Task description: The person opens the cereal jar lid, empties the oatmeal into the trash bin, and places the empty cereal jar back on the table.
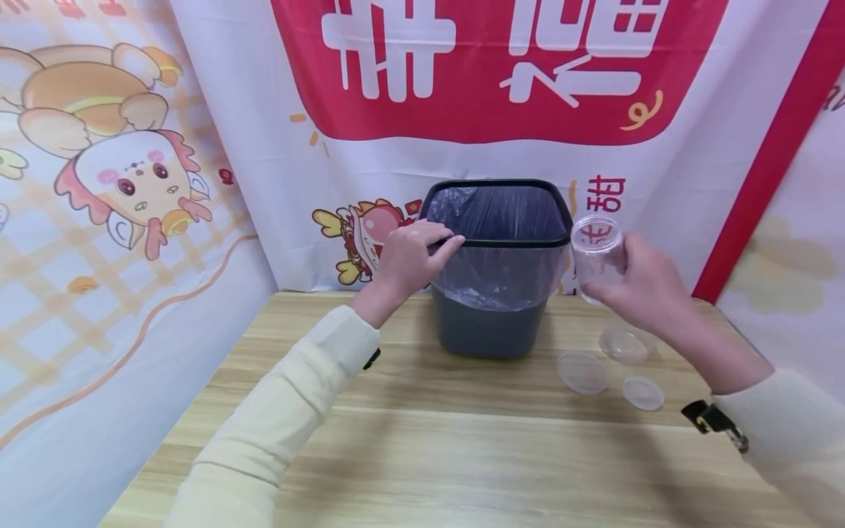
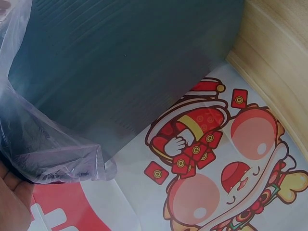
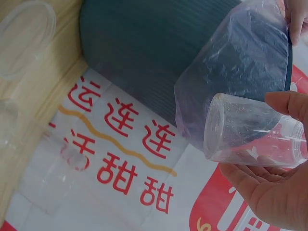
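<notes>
A dark grey trash bin (image 1: 488, 330) stands at the back of the table, lined with a clear plastic bag (image 1: 498, 275) folded over its black rim. My left hand (image 1: 414, 257) grips that rim at the left front corner; in the left wrist view only some fingers (image 2: 14, 192) show beside the bag. To the right of the bin, my right hand (image 1: 643, 282) holds a clear plastic jar (image 1: 596, 246) above the table, close to the rim. Thumb and fingers lie on opposite sides of the jar (image 3: 250, 130) in the right wrist view. The jar looks empty.
Two clear round lids (image 1: 583, 372) (image 1: 643, 393) lie on the wooden table (image 1: 422, 455), right of the bin. Behind them is another clear plastic container (image 1: 623, 345), partly under my right arm. A printed cloth (image 1: 370, 169) hangs directly behind the bin.
</notes>
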